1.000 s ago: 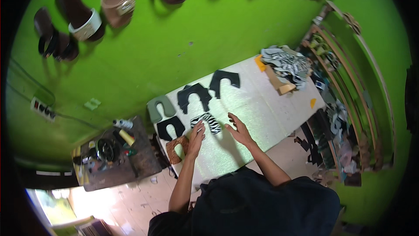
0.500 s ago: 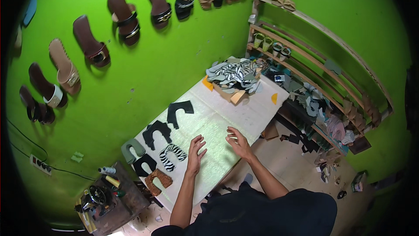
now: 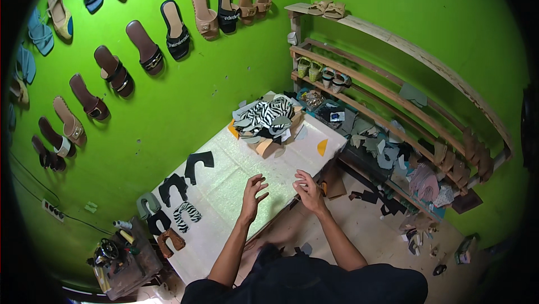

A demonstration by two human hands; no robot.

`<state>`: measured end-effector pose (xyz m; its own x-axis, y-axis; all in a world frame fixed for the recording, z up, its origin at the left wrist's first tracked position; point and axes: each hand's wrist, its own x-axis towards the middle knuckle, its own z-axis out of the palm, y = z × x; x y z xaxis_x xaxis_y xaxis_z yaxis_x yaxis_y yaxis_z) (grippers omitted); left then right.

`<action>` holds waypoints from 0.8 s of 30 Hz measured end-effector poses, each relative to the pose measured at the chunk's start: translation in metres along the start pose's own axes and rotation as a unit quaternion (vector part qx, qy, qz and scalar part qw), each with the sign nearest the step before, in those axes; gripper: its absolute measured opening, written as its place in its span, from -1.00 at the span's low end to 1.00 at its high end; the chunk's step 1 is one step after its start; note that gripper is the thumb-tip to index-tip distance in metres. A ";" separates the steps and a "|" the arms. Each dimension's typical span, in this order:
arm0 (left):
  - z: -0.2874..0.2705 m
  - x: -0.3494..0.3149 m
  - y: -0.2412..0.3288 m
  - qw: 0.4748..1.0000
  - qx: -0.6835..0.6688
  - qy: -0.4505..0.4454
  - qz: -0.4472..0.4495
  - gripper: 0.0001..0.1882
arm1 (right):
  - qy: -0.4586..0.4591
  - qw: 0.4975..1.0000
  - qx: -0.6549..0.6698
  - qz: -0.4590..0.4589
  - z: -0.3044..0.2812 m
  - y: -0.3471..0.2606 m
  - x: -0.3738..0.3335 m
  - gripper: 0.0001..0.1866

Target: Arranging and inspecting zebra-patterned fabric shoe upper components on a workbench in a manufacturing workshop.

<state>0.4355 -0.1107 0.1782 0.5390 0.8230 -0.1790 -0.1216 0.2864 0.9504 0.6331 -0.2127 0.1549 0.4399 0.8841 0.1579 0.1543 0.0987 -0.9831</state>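
Observation:
Above the white-topped table both of my hands are raised, apart from each other and holding nothing. My left hand has its fingers spread and slightly curled. Near the table's right edge, my right hand is also open, with bent fingers. U-shaped cut pieces lie along the table's left side: a black piece, another black one, a zebra-striped piece, a grey-green piece, a dark piece and a brown fuzzy piece. Neither hand touches them.
A heap of zebra-striped and grey scraps fills the table's far end, beside a yellow piece. Sandals hang on the green wall. A wooden rack with scraps stands right. A sewing machine sits at lower left.
The view has shifted, so the table and its pieces appear lower and further left. My hands stay open above the table, the right one with its fingers a little more upright.

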 end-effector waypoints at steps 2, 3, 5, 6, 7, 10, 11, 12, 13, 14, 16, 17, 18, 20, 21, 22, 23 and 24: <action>0.021 0.009 0.005 1.000 0.017 -0.004 0.017 -0.48 | 0.003 1.000 0.019 0.005 -0.021 -0.001 0.007 -0.44; 0.031 0.015 0.007 1.000 0.019 -0.003 0.014 -0.50 | 0.007 1.000 0.011 0.003 -0.031 -0.001 0.014 -0.44; 0.042 0.029 0.006 1.000 0.017 -0.005 0.015 -0.50 | 0.017 1.000 0.008 -0.003 -0.047 0.005 0.029 -0.43; 0.046 0.037 0.005 1.000 0.014 -0.010 0.015 -0.50 | 0.015 1.000 0.008 -0.003 -0.052 0.009 0.035 -0.43; 0.049 0.045 0.003 1.000 0.012 -0.007 0.016 -0.50 | 0.015 1.000 0.002 -0.005 -0.057 0.012 0.043 -0.44; 0.055 0.071 0.000 1.000 0.007 0.009 0.014 -0.51 | 0.010 1.000 -0.008 -0.005 -0.069 0.020 0.068 -0.44; 0.057 0.081 -0.001 1.000 0.000 0.013 0.016 -0.52 | 0.007 1.000 -0.010 -0.003 -0.071 0.022 0.078 -0.45; 0.059 0.092 -0.002 1.000 -0.007 0.016 0.017 -0.54 | 0.006 1.000 -0.013 -0.003 -0.075 0.024 0.088 -0.45; 0.059 0.101 -0.001 1.000 -0.009 0.017 0.017 -0.54 | 0.002 1.000 -0.026 -0.001 -0.078 0.024 0.098 -0.46; 0.060 0.112 0.001 1.000 -0.011 0.018 0.018 -0.55 | -0.002 0.999 -0.038 0.001 -0.079 0.023 0.109 -0.47; 0.060 0.133 0.006 1.000 -0.017 0.019 0.016 -0.56 | -0.005 0.999 -0.053 0.005 -0.078 0.021 0.131 -0.48; 0.060 0.143 0.009 1.000 -0.014 0.019 0.017 -0.55 | -0.007 0.998 -0.065 0.007 -0.078 0.019 0.140 -0.48; 0.060 0.153 0.012 1.000 -0.012 0.019 0.017 -0.54 | -0.008 0.998 -0.068 0.010 -0.079 0.021 0.150 -0.48; 0.057 0.177 0.014 1.000 -0.013 0.023 0.016 -0.53 | -0.015 0.997 -0.076 0.009 -0.079 0.029 0.175 -0.49; 0.053 0.190 0.015 1.000 -0.009 0.020 0.014 -0.56 | -0.015 0.997 -0.077 0.011 -0.078 0.033 0.187 -0.49; 0.051 0.199 0.014 1.000 -0.007 0.021 0.008 -0.59 | -0.019 0.996 -0.082 0.006 -0.076 0.037 0.197 -0.50; 0.050 0.209 0.015 1.000 0.006 0.028 0.007 -0.59 | -0.024 0.996 -0.087 0.002 -0.074 0.039 0.206 -0.51; 0.050 0.219 0.012 0.999 0.005 0.032 0.002 -0.59 | -0.028 0.996 -0.087 0.007 -0.075 0.043 0.216 -0.51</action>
<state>0.5936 0.0489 0.1633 0.4835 0.8543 -0.1908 -0.1156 0.2784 0.9535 0.8007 -0.0515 0.1539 0.3944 0.9091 0.1342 0.3012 0.0101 -0.9535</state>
